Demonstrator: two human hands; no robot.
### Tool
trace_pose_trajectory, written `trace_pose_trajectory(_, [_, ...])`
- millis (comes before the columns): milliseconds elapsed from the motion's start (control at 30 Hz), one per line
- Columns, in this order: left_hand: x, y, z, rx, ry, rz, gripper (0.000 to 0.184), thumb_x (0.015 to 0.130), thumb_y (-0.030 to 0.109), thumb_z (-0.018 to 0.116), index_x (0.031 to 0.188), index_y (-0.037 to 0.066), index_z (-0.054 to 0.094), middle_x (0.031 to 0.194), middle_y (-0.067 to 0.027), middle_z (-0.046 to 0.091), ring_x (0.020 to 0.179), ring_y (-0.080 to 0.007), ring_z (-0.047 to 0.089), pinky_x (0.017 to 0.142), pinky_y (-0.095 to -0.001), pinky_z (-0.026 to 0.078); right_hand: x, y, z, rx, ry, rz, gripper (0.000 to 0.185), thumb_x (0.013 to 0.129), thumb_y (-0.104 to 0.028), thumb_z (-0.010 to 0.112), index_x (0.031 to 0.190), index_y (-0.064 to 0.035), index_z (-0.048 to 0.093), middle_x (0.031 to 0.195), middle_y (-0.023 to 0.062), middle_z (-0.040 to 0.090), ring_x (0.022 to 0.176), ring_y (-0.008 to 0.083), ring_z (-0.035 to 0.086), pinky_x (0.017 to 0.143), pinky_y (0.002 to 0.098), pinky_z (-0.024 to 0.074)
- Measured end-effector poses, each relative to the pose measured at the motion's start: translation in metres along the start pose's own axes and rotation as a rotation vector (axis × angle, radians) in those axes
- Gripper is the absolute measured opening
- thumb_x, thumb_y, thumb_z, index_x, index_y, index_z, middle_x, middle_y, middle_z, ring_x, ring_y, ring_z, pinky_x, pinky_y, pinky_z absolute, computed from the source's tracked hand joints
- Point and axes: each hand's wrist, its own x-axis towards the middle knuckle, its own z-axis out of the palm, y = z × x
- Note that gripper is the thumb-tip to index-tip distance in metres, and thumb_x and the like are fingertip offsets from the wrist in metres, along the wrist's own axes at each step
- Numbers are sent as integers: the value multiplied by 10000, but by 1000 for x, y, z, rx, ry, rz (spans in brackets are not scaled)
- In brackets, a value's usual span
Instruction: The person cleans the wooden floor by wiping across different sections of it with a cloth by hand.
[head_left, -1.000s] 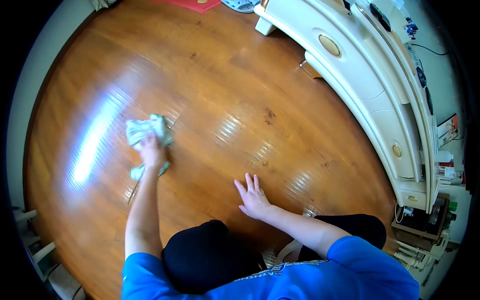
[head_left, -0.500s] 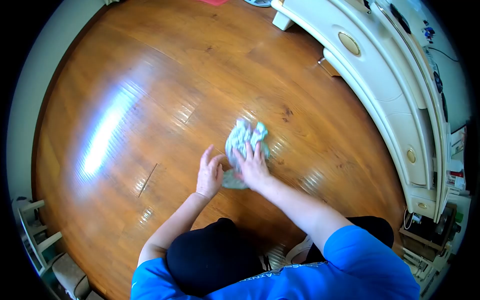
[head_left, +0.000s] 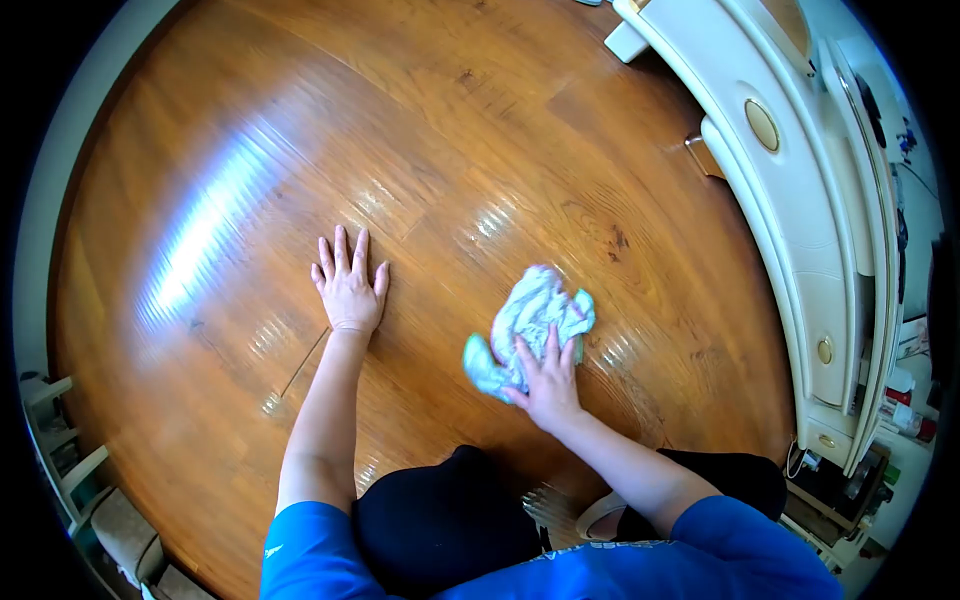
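Observation:
A crumpled pale cloth (head_left: 535,318), whitish with mint-green edges, lies on the glossy wooden floor (head_left: 430,250). Resting on its near side is my right hand (head_left: 550,385), fingers spread and pressed flat rather than wrapped round it. The cloth's green-tinted end sticks out to the left of that hand. My left hand (head_left: 350,292) is planted palm down on the bare floorboards, well to the left of the cloth, with its fingers apart and nothing in them.
A white dresser (head_left: 790,160) with oval gold handles curves along the right side. A white-framed rack (head_left: 65,465) and a beige cushioned seat (head_left: 125,530) stand at lower left. My bent knee (head_left: 440,520) is close below the hands. Window glare (head_left: 205,235) shines on the floor.
My left hand has moved left, away from beside the cloth, and now lies flat on the floor. My right hand and the cloth have shifted right and slightly nearer; the cloth is more spread out.

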Motion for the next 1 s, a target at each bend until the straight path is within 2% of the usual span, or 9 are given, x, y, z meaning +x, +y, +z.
trace_pose_trajectory(33, [-1, 2, 1, 10, 11, -6, 580, 871, 379, 593, 1403, 220, 426, 1523, -101, 287, 1398, -383, 233, 1090, -580, 222, 8, -6, 5, -16, 64, 27, 782, 752, -445, 741, 1423, -226, 405, 1458, 355, 198, 1312, 620, 151, 1057, 675, 207])
trace_pose_trajectory(200, [-1, 2, -1, 11, -7, -15, 593, 868, 409, 576, 1411, 230, 420, 1532, -93, 277, 1408, -363, 223, 1092, -581, 213, 96, -15, -21, -90, 133, -132, 806, 715, -458, 763, 1409, -252, 410, 1454, 349, 203, 1302, 614, 180, 1075, 647, 216])
trace_pose_trajectory(400, [2, 1, -8, -52, -52, -42, 610, 839, 435, 602, 1392, 228, 451, 1521, -98, 300, 1404, -361, 228, 1094, -571, 207, 123, -39, -51, -249, -18, -45, 825, 741, -478, 735, 1441, -264, 355, 1483, 348, 152, 1325, 610, 152, 1090, 624, 217])
trace_pose_trajectory(467, [2, 1, -9, -80, -67, -57, 610, 833, 432, 609, 1391, 239, 454, 1524, -86, 298, 1409, -352, 224, 1103, -559, 197, 125, -40, -53, -214, -199, 66, 836, 758, -440, 734, 1460, -273, 312, 1493, 346, 130, 1336, 598, 151, 1097, 603, 224])
trace_pose_trajectory(567, [3, -1, -6, -94, -61, -57, 614, 826, 427, 616, 1390, 247, 456, 1529, -74, 293, 1413, -340, 223, 1108, -549, 194, 109, -41, -58, -182, -195, 100, 877, 761, -420, 737, 1477, -212, 275, 1494, 345, 127, 1332, 595, 169, 1098, 593, 232])
trace_pose_trajectory(667, [2, -2, -4, -86, -54, -61, 612, 818, 417, 623, 1384, 248, 463, 1531, -70, 290, 1413, -332, 226, 1116, -539, 190, 88, -21, -47, -117, -143, 116, 935, 746, -474, 732, 1477, -125, 264, 1482, 360, 141, 1310, 613, 195, 1095, 604, 220])
trace_pose_trajectory(767, [2, -4, -1, -72, -34, -44, 617, 806, 403, 637, 1375, 231, 475, 1525, -77, 302, 1406, -340, 240, 1116, -532, 193, 105, 10, -48, -149, 18, 307, 1015, 704, -589, 710, 1445, -30, 298, 1435, 416, 180, 1297, 629, 191, 1099, 612, 178])
trace_pose_trajectory(933, [1, -7, 7, -37, 2, -15, 627, 784, 406, 650, 1365, 231, 492, 1518, -81, 319, 1402, -354, 250, 1100, -548, 207, 205, 106, -127, -114, 41, 666, 1091, 755, -740, 551, 1473, -8, 177, 1434, 394, 241, 1381, 496, 191, 1122, 556, 157])
trace_pose_trajectory(1000, [1, -5, 5, -43, -9, -15, 632, 793, 367, 650, 1380, 218, 471, 1523, -86, 311, 1400, -359, 247, 1107, -536, 194, 233, 137, -148, -120, 45, 687, 1117, 745, -782, 509, 1487, -27, 155, 1459, 359, 234, 1380, 506, 182, 1124, 555, 159])
